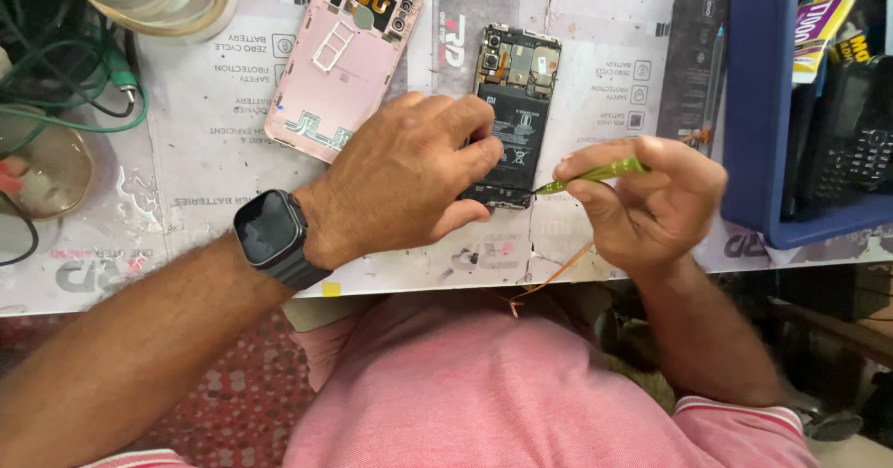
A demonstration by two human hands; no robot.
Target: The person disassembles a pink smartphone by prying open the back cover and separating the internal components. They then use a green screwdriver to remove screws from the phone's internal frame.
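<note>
Left hand (405, 175) pins the opened phone (512, 105) flat, right hand (651, 198) pinches a green screwdriver (595, 174) — one slip could gouge the battery.

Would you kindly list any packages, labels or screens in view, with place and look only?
Smartwatch: left wrist, dark rounded-square screen, blank.
Battery label: on the opened phone, black with pale marks.
Printed mat: covers the bench, grey-white.
Yellow-purple packet: in the blue bin, top right.

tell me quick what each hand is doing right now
Left hand: fingers closed on the opened phone, pinning it to the table.
Right hand: closed, pinching a green tool, tip at the phone's lower edge.
</note>
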